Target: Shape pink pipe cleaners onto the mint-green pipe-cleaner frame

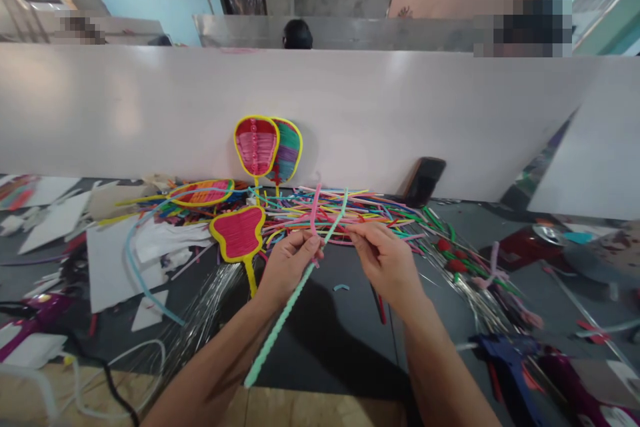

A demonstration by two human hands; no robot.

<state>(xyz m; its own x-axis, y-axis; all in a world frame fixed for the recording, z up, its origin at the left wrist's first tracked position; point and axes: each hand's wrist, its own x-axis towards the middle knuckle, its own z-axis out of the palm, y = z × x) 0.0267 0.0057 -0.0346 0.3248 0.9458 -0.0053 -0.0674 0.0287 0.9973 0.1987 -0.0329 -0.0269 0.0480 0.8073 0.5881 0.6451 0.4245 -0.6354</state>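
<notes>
My left hand [295, 260] pinches a mint-green pipe cleaner [281, 327], twisted along its lower length, that slants down toward the table's near edge. Its bent upper end rises past my fingers. A pink pipe cleaner [315, 208] crosses it and stands up from the same pinch. Just to the right, my right hand [383, 260] is closed, thumb against fingertips; what it holds, if anything, I cannot make out. Beside my left wrist lies a fan-shaped piece [240, 230], red inside a yellow rim, with a yellow handle.
Many coloured pipe cleaners [370, 203] lie behind my hands. Two more fan shapes [255, 147] lean on the white partition [150, 107]. A phone [425, 181] rests there too. A blue glue gun [515, 360] and a red can [533, 243] are at right; paper scraps [120, 260] at left.
</notes>
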